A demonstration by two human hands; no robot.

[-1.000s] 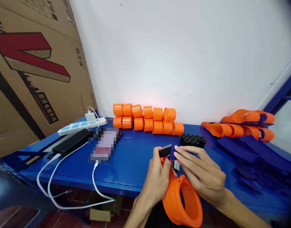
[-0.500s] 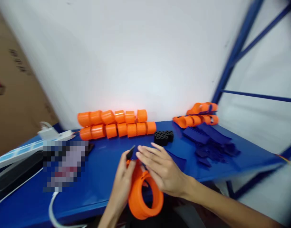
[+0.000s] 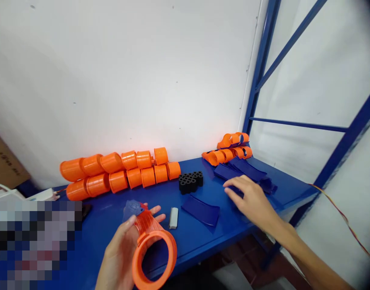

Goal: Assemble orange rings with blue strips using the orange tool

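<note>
In my left hand (image 3: 121,245) is an orange tape dispenser (image 3: 173,251), a ring with a flat arm and a translucent blue flap at its upper end. The thumb presses on the arm while the other fingers support it from behind. My right hand (image 3: 251,199) is open over the table, its fingers slightly curled beside the pile of blue plastic sheets (image 3: 248,169). One separate curved blue sheet (image 3: 200,210) lies between my hands. A small grey-white block (image 3: 173,218) lies near the left fingertips.
Orange ring pieces (image 3: 118,181) stand in two stacked rows along the wall. Black tubes (image 3: 191,182) form a cluster mid-table. Orange parts with blue flaps (image 3: 230,155) sit at the back right. A blue metal frame (image 3: 257,76) rises on the right, and a wire (image 3: 339,205) hangs there.
My right hand has left the dispenser and moved right toward the blue sheets. My left hand has turned the dispenser and moved left in view. The view has shifted right.
</note>
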